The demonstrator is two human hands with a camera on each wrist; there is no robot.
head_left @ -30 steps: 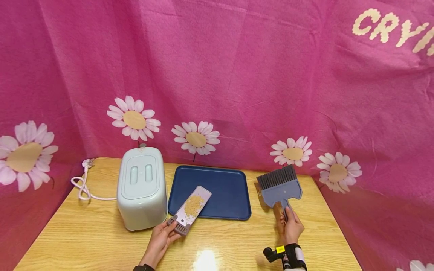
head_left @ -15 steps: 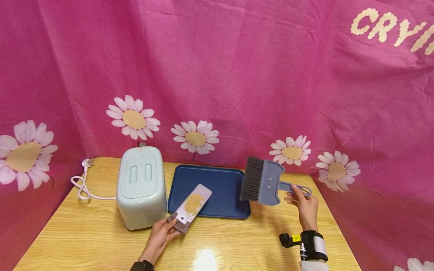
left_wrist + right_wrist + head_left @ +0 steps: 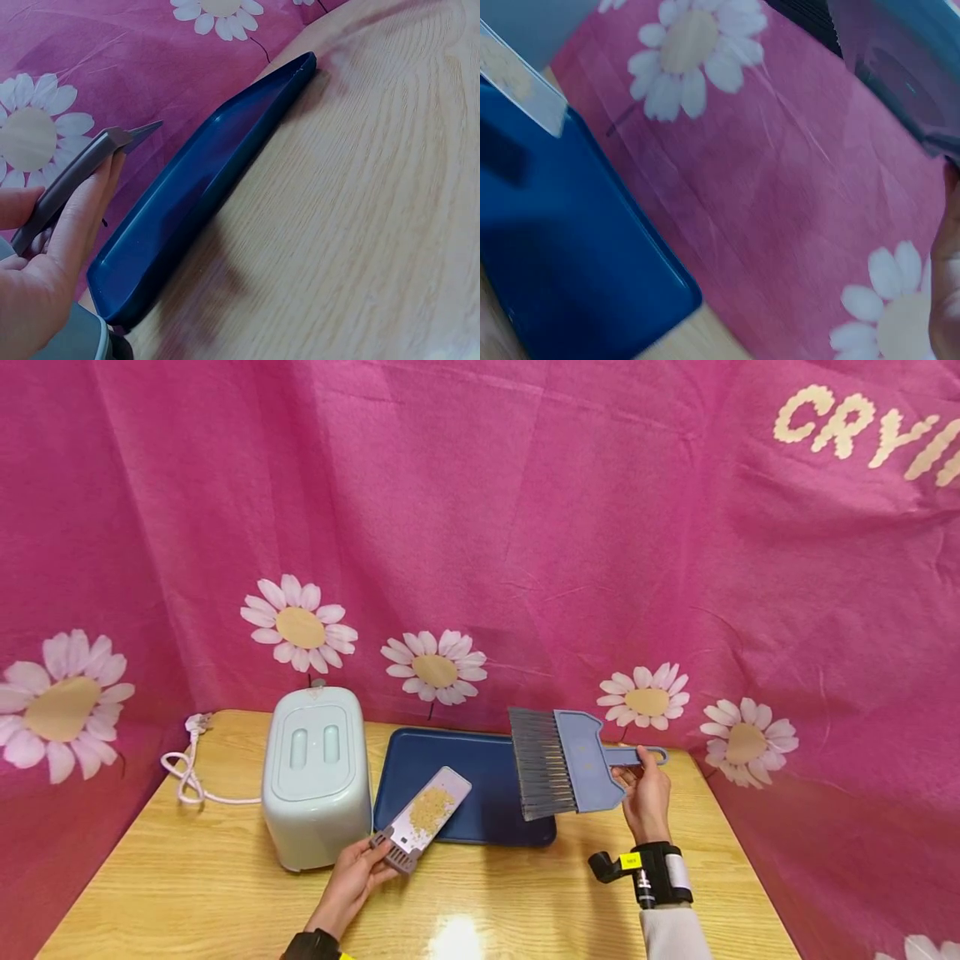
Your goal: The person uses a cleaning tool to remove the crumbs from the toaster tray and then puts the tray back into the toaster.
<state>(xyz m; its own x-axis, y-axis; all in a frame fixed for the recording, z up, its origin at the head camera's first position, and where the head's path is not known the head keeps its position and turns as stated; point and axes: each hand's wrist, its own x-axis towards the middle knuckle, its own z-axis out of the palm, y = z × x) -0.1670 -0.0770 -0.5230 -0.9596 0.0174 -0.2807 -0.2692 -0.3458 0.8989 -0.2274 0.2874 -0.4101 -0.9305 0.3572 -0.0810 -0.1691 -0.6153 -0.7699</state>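
Note:
My left hand (image 3: pixel 351 883) grips the grey slotted end of a toaster crumb tray (image 3: pixel 403 835). Tan crumbs (image 3: pixel 431 810) cover much of its white surface. The crumb tray is held above the left part of a dark blue tray (image 3: pixel 491 822). By its handle, my right hand (image 3: pixel 647 793) holds a blue-grey brush (image 3: pixel 588 760) with long dark bristles pointing left. Those bristles hang over the right part of the blue tray, apart from the crumb tray. In the right wrist view only part of the brush (image 3: pixel 900 75) shows, and the hand is mostly cut off.
A pale mint toaster (image 3: pixel 315 777) with a lid stands close to the blue tray's left side. Its white cord (image 3: pixel 183 772) and plug lie further left on the wooden table (image 3: pixel 202 893). A pink flowered cloth (image 3: pixel 525 527) hangs behind and at both sides.
The brush has turned from bristles pointing away to bristles pointing left, and has moved left over the blue tray. My left hand and the crumb tray stay nearly still.

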